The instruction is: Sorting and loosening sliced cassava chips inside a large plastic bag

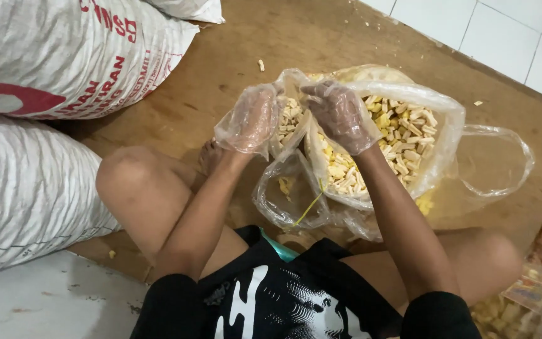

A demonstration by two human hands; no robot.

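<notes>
Brown floor; snack bag (421, 107) between hands.

A brown wooden floor (321, 31) runs up to a white tiled wall (503, 31) at the far right. Big white woven sacks (26, 188) are piled on the left, above a scuffed pale slab (45, 301). Crumbs dot the boards.

Gloved hands (296, 116) gripping clear bag (434, 113) of yellow snack sticks (403, 135)
</notes>
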